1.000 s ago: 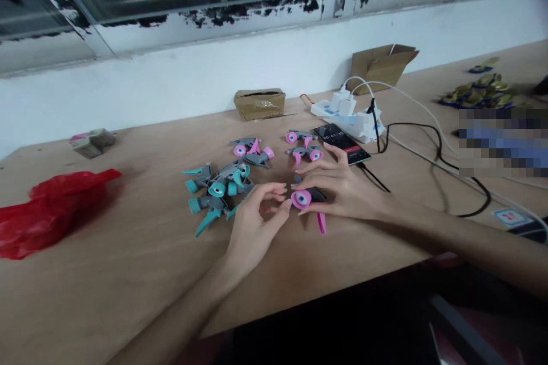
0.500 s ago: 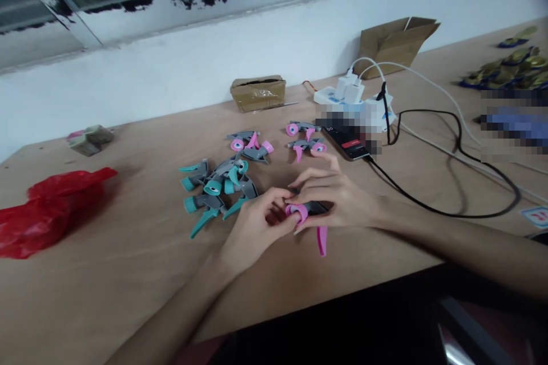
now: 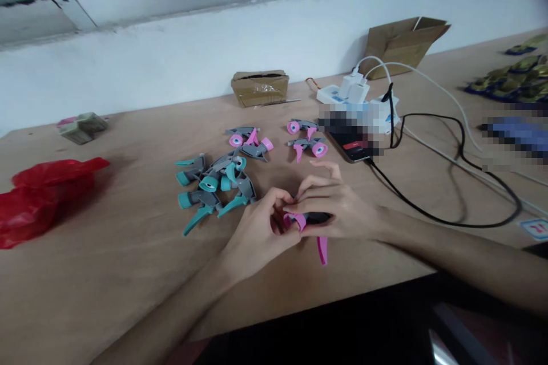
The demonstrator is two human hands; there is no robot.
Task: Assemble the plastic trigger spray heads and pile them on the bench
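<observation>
Between my two hands is a pink and grey trigger spray head (image 3: 322, 250), its pink trigger pointing down toward me. My left hand (image 3: 263, 228) pinches the pink collar end with thumb and fingers. From the other side my right hand (image 3: 336, 205) is closed around the grey body, partly covering it. Just left of my hands lies a pile of several teal and grey spray heads (image 3: 218, 182). Beyond my hands, pink and grey spray heads lie in two small groups, one at the middle (image 3: 250, 141) and one further right (image 3: 307, 140).
A phone (image 3: 353, 142) with a black cable lies right of the spray heads, near a white power strip (image 3: 329, 94) with chargers. Cardboard boxes (image 3: 260, 90) stand by the wall. At left are a red plastic bag (image 3: 51, 194) and a small greenish block (image 3: 83, 128).
The view has shifted slightly. Both hands keep hold of the pink spray head; my right fingers have closed further over its collar, and the trigger shows a little lower.
</observation>
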